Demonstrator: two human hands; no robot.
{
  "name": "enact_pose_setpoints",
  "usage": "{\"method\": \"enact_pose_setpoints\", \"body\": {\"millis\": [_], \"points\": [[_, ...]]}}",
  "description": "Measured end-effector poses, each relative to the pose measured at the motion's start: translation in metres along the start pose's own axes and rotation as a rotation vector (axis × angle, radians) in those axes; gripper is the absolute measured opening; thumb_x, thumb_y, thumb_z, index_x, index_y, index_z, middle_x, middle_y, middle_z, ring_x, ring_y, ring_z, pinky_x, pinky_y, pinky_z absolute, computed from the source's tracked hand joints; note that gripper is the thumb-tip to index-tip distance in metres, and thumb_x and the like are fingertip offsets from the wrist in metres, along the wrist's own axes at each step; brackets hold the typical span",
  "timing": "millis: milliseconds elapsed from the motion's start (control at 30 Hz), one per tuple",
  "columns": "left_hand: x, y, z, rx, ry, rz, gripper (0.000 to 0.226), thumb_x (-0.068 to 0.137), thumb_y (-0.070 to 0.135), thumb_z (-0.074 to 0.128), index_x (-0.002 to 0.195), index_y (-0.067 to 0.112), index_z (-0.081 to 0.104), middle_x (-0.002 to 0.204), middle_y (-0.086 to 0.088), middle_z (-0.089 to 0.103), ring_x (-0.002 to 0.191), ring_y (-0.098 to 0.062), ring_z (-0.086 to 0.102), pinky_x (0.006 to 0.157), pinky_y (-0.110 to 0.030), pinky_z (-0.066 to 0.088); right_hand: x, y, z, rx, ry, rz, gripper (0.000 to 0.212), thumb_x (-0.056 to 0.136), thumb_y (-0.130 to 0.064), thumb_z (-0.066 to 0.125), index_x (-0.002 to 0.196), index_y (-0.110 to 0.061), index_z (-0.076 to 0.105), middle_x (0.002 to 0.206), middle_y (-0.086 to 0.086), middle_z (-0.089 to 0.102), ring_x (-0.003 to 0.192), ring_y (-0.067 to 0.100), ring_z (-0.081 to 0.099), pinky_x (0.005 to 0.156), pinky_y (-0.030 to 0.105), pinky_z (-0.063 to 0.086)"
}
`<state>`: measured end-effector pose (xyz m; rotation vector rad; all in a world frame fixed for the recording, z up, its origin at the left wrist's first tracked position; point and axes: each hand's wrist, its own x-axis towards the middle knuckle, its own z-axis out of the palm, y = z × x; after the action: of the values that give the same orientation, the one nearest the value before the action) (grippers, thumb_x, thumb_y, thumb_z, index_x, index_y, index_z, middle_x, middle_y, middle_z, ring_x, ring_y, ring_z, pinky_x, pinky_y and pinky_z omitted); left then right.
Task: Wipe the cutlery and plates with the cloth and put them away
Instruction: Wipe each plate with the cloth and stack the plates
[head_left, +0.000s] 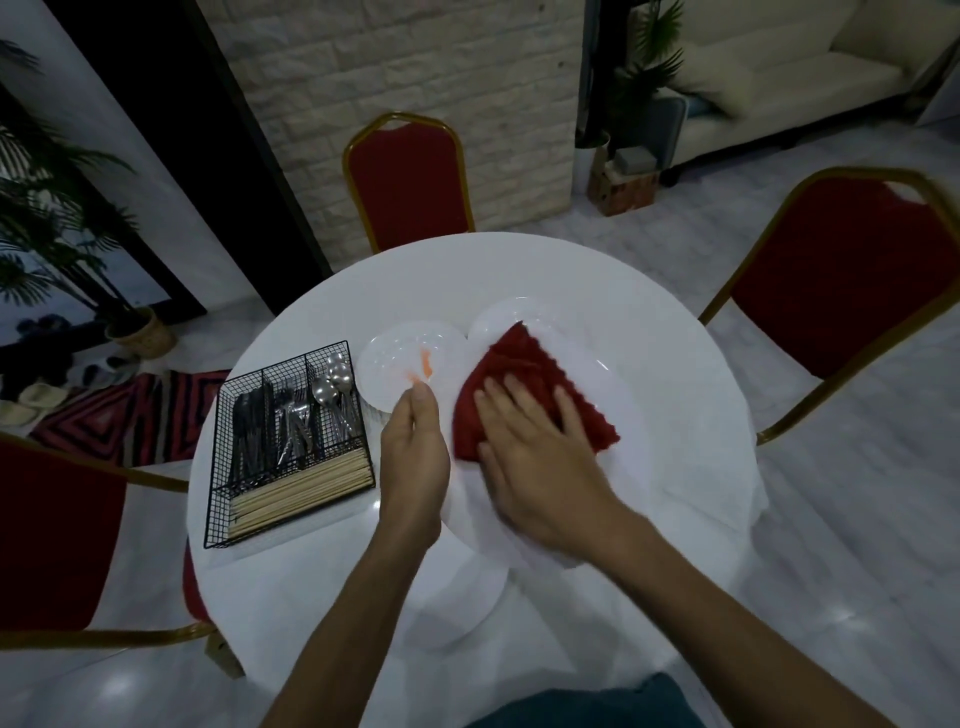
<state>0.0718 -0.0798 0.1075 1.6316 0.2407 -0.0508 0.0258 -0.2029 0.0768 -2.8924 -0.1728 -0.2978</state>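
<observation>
My left hand grips the left rim of a large white plate, held tilted over the table. My right hand presses a dark red cloth flat against the plate's face with straight fingers. Beside them a smaller white plate with an orange smear lies on the table. Another white plate shows behind the cloth. A black wire caddy at the left holds knives, forks, spoons and wooden chopsticks.
The round white table stands among three red chairs with gold frames, one at the back, one at the right, one at the left. A potted plant and a patterned rug lie at the left.
</observation>
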Motion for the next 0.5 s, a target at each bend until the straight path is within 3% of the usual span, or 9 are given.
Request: {"method": "enact_pose_setpoints", "body": {"millis": [33,100,167,233,333,433,500], "points": [[-0.002,0.002,-0.002,0.032,0.006,0.013,0.032,0.106,0.047,0.04,0.093,0.032,0.064,0.087,0.026,0.058,0.09,-0.002,0.054,0.084,-0.024,0.043,0.004,0.008,-0.001,-0.009,-0.013,0.044,0.057,0.101,-0.035,0.032,0.149,-0.011,0.05,0.155,0.003,0.049,0.149,0.022,0.037,0.12,0.059,0.022],[0.0,0.006,-0.01,0.059,0.027,0.035,0.036,0.107,0.045,0.038,0.078,0.033,0.057,0.082,0.019,0.057,0.078,0.0,0.052,0.074,-0.023,0.043,0.002,0.018,-0.003,0.0,-0.023,0.109,0.062,0.102,-0.042,0.024,0.146,-0.01,0.054,0.152,0.003,0.053,0.149,0.023,0.037,0.121,0.058,0.013],[0.008,0.013,-0.022,0.059,0.059,0.069,0.035,0.107,0.047,0.038,0.079,0.039,0.058,0.089,0.016,0.06,0.083,-0.003,0.056,0.079,-0.029,0.047,-0.01,0.018,-0.004,-0.014,-0.035,0.137,0.063,0.102,-0.046,0.025,0.137,-0.011,0.064,0.144,0.002,0.06,0.146,0.023,0.041,0.119,0.057,0.011],[0.019,0.015,-0.033,0.041,0.089,0.072,0.027,0.106,0.05,0.039,0.093,0.041,0.062,0.104,0.013,0.066,0.099,-0.008,0.062,0.087,-0.033,0.05,-0.031,0.006,-0.006,0.009,-0.079,0.087,0.061,0.102,-0.045,0.025,0.13,-0.014,0.068,0.14,-0.002,0.064,0.147,0.023,0.039,0.119,0.057,0.01],[0.022,0.014,-0.034,0.073,0.077,0.097,0.029,0.106,0.048,0.039,0.087,0.039,0.058,0.1,0.013,0.064,0.093,-0.004,0.059,0.084,-0.031,0.047,-0.052,-0.023,-0.009,0.207,-0.253,-0.043,0.069,0.098,-0.046,0.01,0.148,-0.02,0.052,0.155,-0.011,0.047,0.157,0.012,0.01,0.124,0.056,0.001],[0.01,0.008,-0.022,0.114,0.033,0.106,0.033,0.108,0.043,0.038,0.078,0.041,0.052,0.085,0.021,0.054,0.075,0.013,0.05,0.076,-0.017,0.039,-0.047,-0.042,-0.019,0.34,-0.262,-0.107,0.06,0.105,-0.039,0.013,0.158,-0.02,0.034,0.164,-0.009,0.033,0.156,0.003,-0.006,0.127,0.044,-0.003],[0.004,0.002,-0.019,0.067,0.003,0.082,0.028,0.108,0.042,0.037,0.091,0.042,0.06,0.096,0.023,0.061,0.092,0.014,0.055,0.084,-0.018,0.042,-0.033,-0.043,-0.025,0.362,-0.251,-0.121,0.062,0.104,-0.04,0.011,0.161,-0.02,0.025,0.168,-0.008,0.023,0.155,0.004,-0.01,0.127,0.043,-0.006]]}}
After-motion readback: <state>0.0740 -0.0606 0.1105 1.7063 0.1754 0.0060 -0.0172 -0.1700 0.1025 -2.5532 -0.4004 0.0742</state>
